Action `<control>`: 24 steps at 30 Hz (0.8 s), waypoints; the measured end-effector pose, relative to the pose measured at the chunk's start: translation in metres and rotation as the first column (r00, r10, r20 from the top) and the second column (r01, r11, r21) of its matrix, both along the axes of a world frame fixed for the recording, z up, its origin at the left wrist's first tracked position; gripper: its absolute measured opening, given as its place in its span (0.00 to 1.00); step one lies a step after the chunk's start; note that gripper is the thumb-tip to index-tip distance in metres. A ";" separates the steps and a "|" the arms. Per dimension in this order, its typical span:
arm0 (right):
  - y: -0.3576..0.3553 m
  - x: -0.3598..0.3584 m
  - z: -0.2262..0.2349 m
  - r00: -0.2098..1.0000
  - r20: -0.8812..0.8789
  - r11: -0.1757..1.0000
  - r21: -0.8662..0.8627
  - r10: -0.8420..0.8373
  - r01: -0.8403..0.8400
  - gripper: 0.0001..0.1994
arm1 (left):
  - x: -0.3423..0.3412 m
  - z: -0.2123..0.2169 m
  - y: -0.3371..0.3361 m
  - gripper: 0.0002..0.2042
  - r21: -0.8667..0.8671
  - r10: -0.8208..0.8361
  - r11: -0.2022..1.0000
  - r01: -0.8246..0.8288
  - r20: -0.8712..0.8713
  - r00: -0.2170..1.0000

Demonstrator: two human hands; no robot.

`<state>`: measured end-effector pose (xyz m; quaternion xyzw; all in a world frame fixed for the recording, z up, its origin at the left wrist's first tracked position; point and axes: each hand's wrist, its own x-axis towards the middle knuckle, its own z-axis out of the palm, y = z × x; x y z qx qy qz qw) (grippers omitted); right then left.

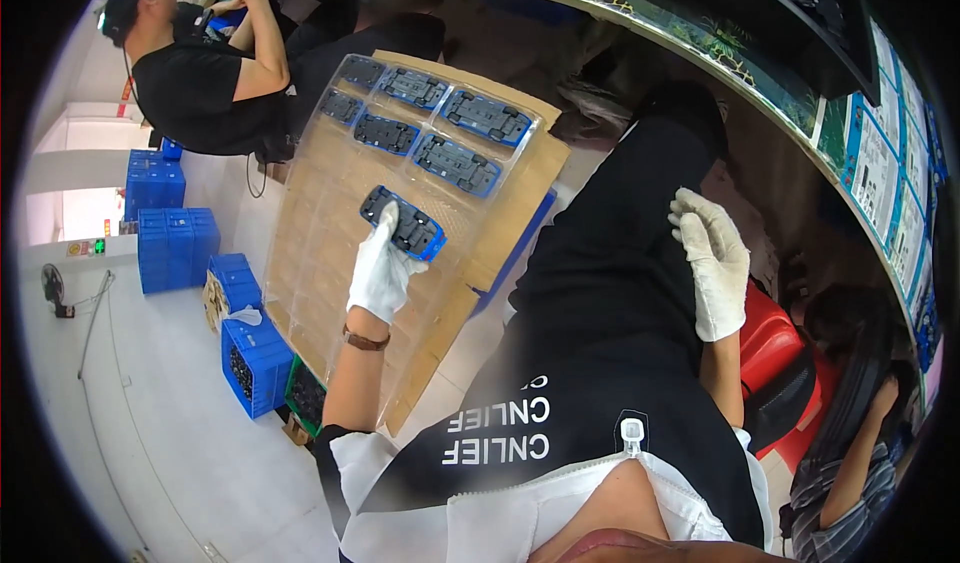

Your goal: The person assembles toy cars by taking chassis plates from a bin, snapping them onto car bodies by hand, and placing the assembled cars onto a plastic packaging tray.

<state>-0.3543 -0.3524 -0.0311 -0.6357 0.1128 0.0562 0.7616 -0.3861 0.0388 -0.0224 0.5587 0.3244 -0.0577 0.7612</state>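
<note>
My left hand (378, 275), in a white glove, is closed on a blue toy car (412, 233) with its black underside facing up. It holds the car above a clear plastic tray (310, 253) divided into compartments. Several similar toy cars (458, 163) lie bottom up in the compartments at the tray's far end. My right hand (715, 268), also gloved in white, hangs beside my right thigh, away from the tray. Its fingers are loosely bent and apart, with nothing seen in them.
Brown cardboard (545, 158) lies under the tray. Blue crates (178, 248) stand on the floor at the left, one holding dark parts. At far left a co-worker in black (215, 93) sits. A workbench (700, 38) curves along the right, near a red seat (775, 338) and another person (840, 493).
</note>
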 end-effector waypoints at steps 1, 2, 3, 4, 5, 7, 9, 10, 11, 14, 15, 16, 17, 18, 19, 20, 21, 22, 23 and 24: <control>0.001 0.000 0.000 0.999 -0.029 1.000 0.009 0.028 -0.028 0.16 | -0.001 -0.007 0.005 0.15 0.004 0.006 1.000 -0.006 0.004 1.000; 0.003 -0.001 0.000 0.999 -0.024 0.999 0.013 0.035 -0.034 0.16 | 0.002 -0.009 0.006 0.15 0.014 -0.014 1.000 0.015 -0.041 0.999; 0.005 -0.003 -0.001 0.998 -0.015 0.998 0.000 0.062 -0.062 0.15 | 0.005 -0.011 0.006 0.15 0.020 -0.036 0.999 0.037 -0.085 0.996; 0.006 -0.004 0.000 0.996 -0.005 0.996 -0.015 0.086 -0.087 0.14 | 0.008 -0.016 0.008 0.14 0.039 -0.078 0.996 0.081 -0.068 0.995; 0.005 -0.007 0.002 0.997 0.000 0.997 -0.020 0.074 -0.074 0.14 | 0.014 -0.020 0.008 0.14 0.034 -0.091 0.995 0.093 -0.062 0.994; -0.002 -0.013 0.010 0.998 -0.010 0.997 -0.023 0.068 -0.068 0.13 | 0.028 -0.031 0.005 0.16 0.107 -0.128 0.983 0.148 -0.169 0.977; -0.010 -0.015 0.008 0.981 0.182 0.971 -0.238 0.059 -0.015 0.11 | 0.037 -0.042 0.021 0.21 0.124 -0.327 0.923 0.363 -0.242 0.914; -0.012 -0.015 0.013 0.995 0.098 0.990 -0.138 0.031 -0.017 0.11 | 0.042 -0.026 0.001 0.17 0.200 -0.263 0.919 0.339 -0.328 0.907; -0.020 -0.012 0.012 0.986 0.160 0.973 -0.229 0.053 -0.015 0.11 | 0.038 -0.008 -0.031 0.15 0.076 -0.103 0.990 0.118 -0.177 0.979; -0.057 -0.009 0.020 0.935 0.354 0.913 -0.375 -0.018 0.160 0.11 | 0.027 0.009 0.010 0.18 0.163 -0.405 0.830 0.534 -0.481 0.777; -0.073 -0.007 0.026 0.915 0.397 0.868 -0.426 -0.073 0.254 0.09 | 0.018 0.000 0.018 0.22 0.375 -0.311 0.767 0.520 -0.492 0.813; -0.101 -0.008 0.030 0.813 0.571 0.733 -0.503 -0.116 0.458 0.10 | 0.027 -0.013 0.068 0.20 0.020 -0.494 0.828 0.560 -0.445 0.747; -0.126 -0.009 0.033 0.697 0.711 0.558 -0.542 -0.094 0.629 0.12 | 0.031 -0.006 0.041 0.21 0.366 -0.387 0.676 0.639 -0.562 0.731; -0.154 -0.013 0.038 0.630 0.760 0.368 -0.547 -0.158 0.752 0.12 | 0.048 0.034 0.006 0.22 0.318 -0.372 0.434 0.843 -0.788 0.490; -0.186 -0.019 0.044 0.551 0.810 0.177 -0.523 -0.200 0.833 0.13 | 0.047 0.038 -0.004 0.25 0.419 -0.322 0.533 0.735 -0.703 0.634; -0.220 -0.026 0.047 0.477 0.831 -0.001 -0.498 -0.286 0.867 0.15 | 0.056 0.049 -0.018 0.25 0.417 -0.333 0.578 0.701 -0.664 0.670; -0.253 -0.032 0.047 0.394 0.849 -0.162 -0.470 -0.352 0.868 0.17 | 0.062 0.060 -0.029 0.26 0.411 -0.325 0.633 0.656 -0.629 0.707; -0.288 -0.039 0.050 0.348 0.874 -0.357 -0.462 -0.338 0.812 0.21 | 0.064 0.066 -0.039 0.26 0.407 -0.340 0.628 0.664 -0.623 0.704; -0.318 -0.047 0.050 0.308 0.897 -0.533 -0.436 -0.316 0.725 0.24 | 0.065 0.070 -0.048 0.26 0.454 -0.383 0.617 0.643 -0.541 0.749; -0.341 -0.055 0.049 0.284 0.810 -0.497 -0.550 -0.514 0.671 0.28 | 0.066 0.072 -0.056 0.26 0.498 -0.420 0.612 0.614 -0.454 0.786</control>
